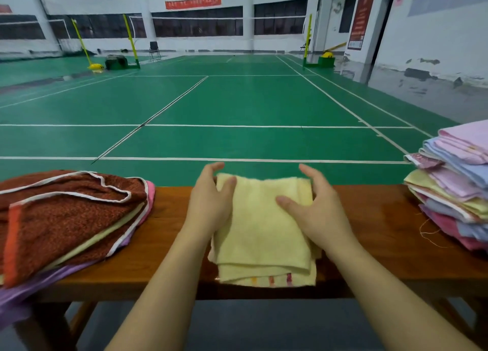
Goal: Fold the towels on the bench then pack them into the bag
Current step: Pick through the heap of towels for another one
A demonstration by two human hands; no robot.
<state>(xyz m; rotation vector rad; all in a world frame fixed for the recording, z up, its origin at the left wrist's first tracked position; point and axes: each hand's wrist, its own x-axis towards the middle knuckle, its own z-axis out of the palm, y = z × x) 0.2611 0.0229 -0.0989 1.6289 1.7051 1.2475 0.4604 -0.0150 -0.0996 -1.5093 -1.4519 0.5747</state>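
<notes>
**Yellow towel mid-fold, edges at risk of slipping**

Green badminton court stretches behind a wooden bench (169, 218). On it lies a folded yellow towel (264, 232), its near edge overhanging the front. Left hand (211, 205) and right hand (317, 213) flank its far half, fingers spread and loose, clasping nothing (thumbs resting on cloth). Uneven pressing could skew the layers or drag the towel off. No bag is visible.
</notes>
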